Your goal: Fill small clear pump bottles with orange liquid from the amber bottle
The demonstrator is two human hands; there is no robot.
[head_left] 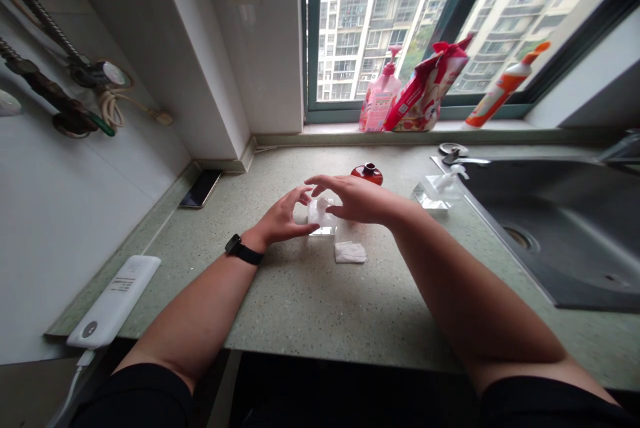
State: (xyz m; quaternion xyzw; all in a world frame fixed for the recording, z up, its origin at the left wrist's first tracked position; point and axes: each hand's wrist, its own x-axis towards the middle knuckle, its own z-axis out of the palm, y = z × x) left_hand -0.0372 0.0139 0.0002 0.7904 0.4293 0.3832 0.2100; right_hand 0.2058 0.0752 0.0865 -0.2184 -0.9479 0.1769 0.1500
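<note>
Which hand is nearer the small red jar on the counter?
Right: the right hand is just in front of the small red jar; the left hand is farther away, to its left.

Domestic kitchen in a high-rise apartment. A dark inset sink [560,235] lies at 3 o'clock in a speckled green stone countertop [295,321], and a window [380,21] at 12 o'clock faces residential towers [355,15] (rows of balconies visible). A pink pump bottle [380,100] stands on the windowsill [500,125], and braided metal hoses [40,18] hang on the wall [75,228] at 10 o'clock.
</note>
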